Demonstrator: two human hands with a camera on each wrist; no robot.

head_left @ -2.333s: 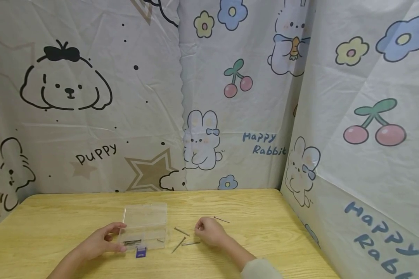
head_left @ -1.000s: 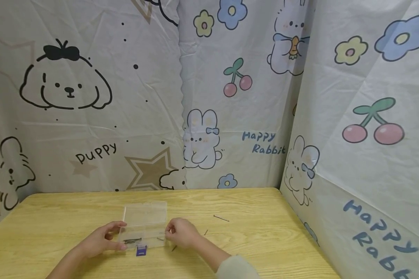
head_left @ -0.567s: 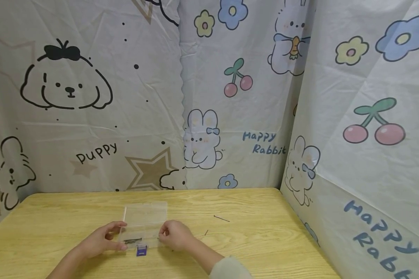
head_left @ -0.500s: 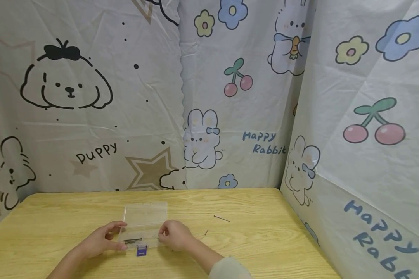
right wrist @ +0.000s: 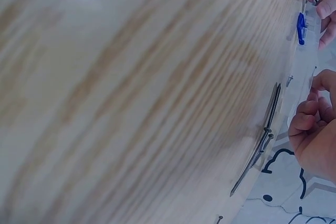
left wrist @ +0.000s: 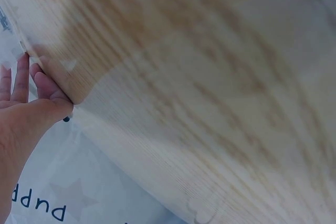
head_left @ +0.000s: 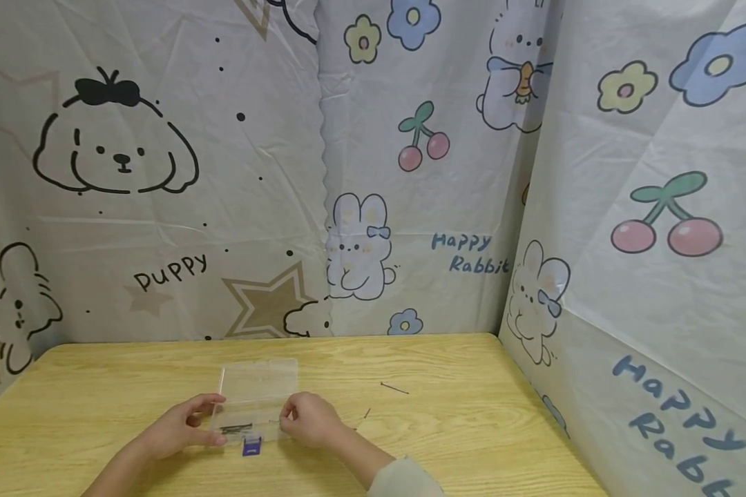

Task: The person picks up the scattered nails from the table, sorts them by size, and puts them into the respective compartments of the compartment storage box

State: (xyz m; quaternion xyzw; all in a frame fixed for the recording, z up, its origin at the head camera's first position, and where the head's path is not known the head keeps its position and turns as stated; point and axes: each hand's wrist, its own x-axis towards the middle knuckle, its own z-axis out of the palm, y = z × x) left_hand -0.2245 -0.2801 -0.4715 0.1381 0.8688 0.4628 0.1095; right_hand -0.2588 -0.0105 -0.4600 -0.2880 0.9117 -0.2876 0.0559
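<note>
A clear plastic box (head_left: 259, 381) with a raised lid and a purple latch (head_left: 251, 446) stands on the table. My left hand (head_left: 183, 429) grips its left side between thumb and fingers. Several dark nails (head_left: 236, 429) lie in the box's left front compartment. At the right front compartment, my right hand (head_left: 311, 420) pinches a thin nail (head_left: 274, 420), mostly covered by the fingers. In the right wrist view, a small screw or nail (right wrist: 290, 80) shows by the box wall, near the right hand (right wrist: 315, 124).
On the wooden table (head_left: 472, 442), one nail (head_left: 394, 388) lies at the back right. Another nail (head_left: 367, 414) is partly behind the right forearm. The right wrist view shows long nails (right wrist: 274, 106) close together beside the box. A printed curtain (head_left: 255, 207) hangs behind the table.
My right hand has moved left from the loose nails to the box's right side, then slightly farther in over the compartment. The left hand has stayed on the box.
</note>
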